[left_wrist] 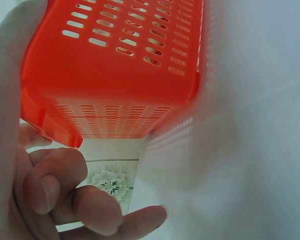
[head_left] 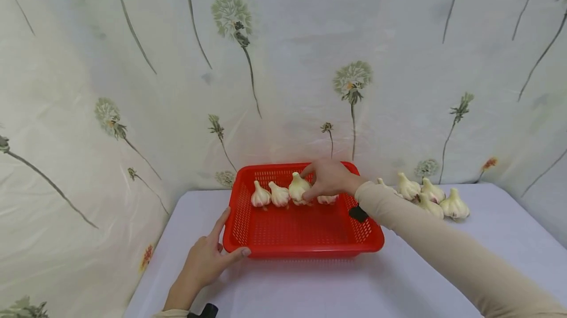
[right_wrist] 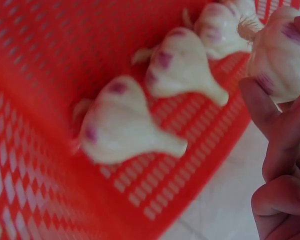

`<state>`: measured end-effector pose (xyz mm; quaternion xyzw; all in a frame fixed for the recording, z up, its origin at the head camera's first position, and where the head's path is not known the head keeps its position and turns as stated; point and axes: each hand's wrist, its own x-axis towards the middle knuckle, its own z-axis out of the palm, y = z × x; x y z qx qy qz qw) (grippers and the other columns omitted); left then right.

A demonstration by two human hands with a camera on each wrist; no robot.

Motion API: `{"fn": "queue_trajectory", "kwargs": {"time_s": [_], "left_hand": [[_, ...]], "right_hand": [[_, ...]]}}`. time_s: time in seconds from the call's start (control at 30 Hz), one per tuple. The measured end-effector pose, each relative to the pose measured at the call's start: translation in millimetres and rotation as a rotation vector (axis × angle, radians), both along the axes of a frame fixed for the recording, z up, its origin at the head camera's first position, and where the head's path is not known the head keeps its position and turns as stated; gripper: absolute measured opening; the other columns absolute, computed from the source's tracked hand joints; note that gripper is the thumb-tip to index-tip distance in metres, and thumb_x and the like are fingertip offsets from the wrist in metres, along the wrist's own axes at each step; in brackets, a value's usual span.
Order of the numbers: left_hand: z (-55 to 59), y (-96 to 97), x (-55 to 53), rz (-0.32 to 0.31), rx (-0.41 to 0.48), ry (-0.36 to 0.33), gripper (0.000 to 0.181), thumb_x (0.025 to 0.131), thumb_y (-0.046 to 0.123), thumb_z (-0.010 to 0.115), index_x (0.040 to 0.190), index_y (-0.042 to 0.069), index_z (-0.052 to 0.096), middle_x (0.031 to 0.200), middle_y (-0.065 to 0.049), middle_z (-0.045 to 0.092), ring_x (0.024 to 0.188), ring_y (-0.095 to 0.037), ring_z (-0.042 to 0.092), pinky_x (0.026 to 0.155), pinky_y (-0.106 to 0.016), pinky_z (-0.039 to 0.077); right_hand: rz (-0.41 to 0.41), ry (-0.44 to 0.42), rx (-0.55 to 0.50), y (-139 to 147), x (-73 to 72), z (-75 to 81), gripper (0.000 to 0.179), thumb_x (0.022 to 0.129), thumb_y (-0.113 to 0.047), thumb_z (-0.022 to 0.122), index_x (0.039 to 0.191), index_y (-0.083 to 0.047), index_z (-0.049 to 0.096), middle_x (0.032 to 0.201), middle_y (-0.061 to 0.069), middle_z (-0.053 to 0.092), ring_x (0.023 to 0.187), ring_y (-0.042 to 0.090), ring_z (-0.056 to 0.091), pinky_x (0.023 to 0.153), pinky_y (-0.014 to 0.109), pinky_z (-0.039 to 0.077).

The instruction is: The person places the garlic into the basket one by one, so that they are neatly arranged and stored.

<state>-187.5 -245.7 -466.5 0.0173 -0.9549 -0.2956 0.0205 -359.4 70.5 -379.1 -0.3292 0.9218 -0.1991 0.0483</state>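
— Pinching what with the right hand (head_left: 330, 176)?
— Pinching a garlic bulb (head_left: 299, 188) between thumb and fingertip, inside the red basket (head_left: 305, 250); holding it stem up, just right of two other bulbs (head_left: 279, 195) lined up along the far side; hiding part of a further bulb (head_left: 328, 199); can't tell whether lifted clear of the basket's floor.
— And doing what with the left hand (head_left: 207, 260)?
— Spreading thumb and index finger across the near left corner; touching the rim there, with the other fingers loosely bent beside the outer wall.
— Seeing any outside?
— Look right; see five bulbs (head_left: 455, 206) clustered on the tabletop (head_left: 310, 293), near its back edge, including one partly behind the beige sleeve (head_left: 443, 244); backed by a flower-print sheet (head_left: 292, 77).
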Motion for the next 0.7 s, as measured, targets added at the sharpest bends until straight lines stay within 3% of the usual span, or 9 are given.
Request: {"fn": "queue_trajectory", "kwargs": {"time_s": [0.1, 0.23, 0.47, 0.7], "left_hand": [[-0.7, -1.5, 0.3, 0.003, -0.003, -0.002, 0.102, 0.071, 0.073, 0.071, 0.155, 0.042, 0.022, 0.058, 0.0, 0.046, 0.054, -0.014, 0.039, 0.046, -0.027, 0.031], [-2.1, -2.2, -0.9, -0.002, -0.004, 0.023, 0.102, 0.071, 0.072, 0.072, 0.155, 0.043, 0.022, 0.057, 0.001, 0.046, 0.052, -0.013, 0.039, 0.046, -0.027, 0.03], [-3.1, -3.5, -3.3, -0.02, 0.002, 0.044, 0.1, 0.072, 0.07, 0.072, 0.155, 0.044, 0.022, 0.055, 0.002, 0.045, 0.05, -0.011, 0.037, 0.045, -0.026, 0.029], [-2.5, -3.9, -2.1, -0.018, 0.007, 0.039, 0.101, 0.07, 0.076, 0.069, 0.155, 0.045, 0.022, 0.053, 0.002, 0.044, 0.049, -0.011, 0.036, 0.044, -0.026, 0.029]], "right_hand": [[0.043, -0.065, -0.035, -14.1, -0.8, -8.0, 0.051, 0.072, -0.04, 0.084, 0.116, -0.017, 0.074, 0.07, -0.008, 0.069, 0.055, 0.01, 0.057, 0.055, 0.029, 0.048], [0.076, -0.113, -0.063, -29.9, -1.3, -18.8, 0.047, 0.072, -0.038, 0.085, 0.114, -0.021, 0.075, 0.076, -0.01, 0.071, 0.061, 0.01, 0.062, 0.059, 0.029, 0.051], [0.128, -0.08, -0.035, -53.2, -4.3, -36.7, 0.045, 0.071, -0.039, 0.085, 0.111, -0.021, 0.076, 0.089, -0.009, 0.073, 0.071, 0.009, 0.061, 0.064, 0.029, 0.052], [0.14, -0.084, -0.039, -70.1, -9.1, -53.9, 0.049, 0.068, -0.044, 0.087, 0.111, -0.023, 0.077, 0.099, -0.01, 0.073, 0.073, 0.002, 0.064, 0.08, 0.033, 0.053]]}}
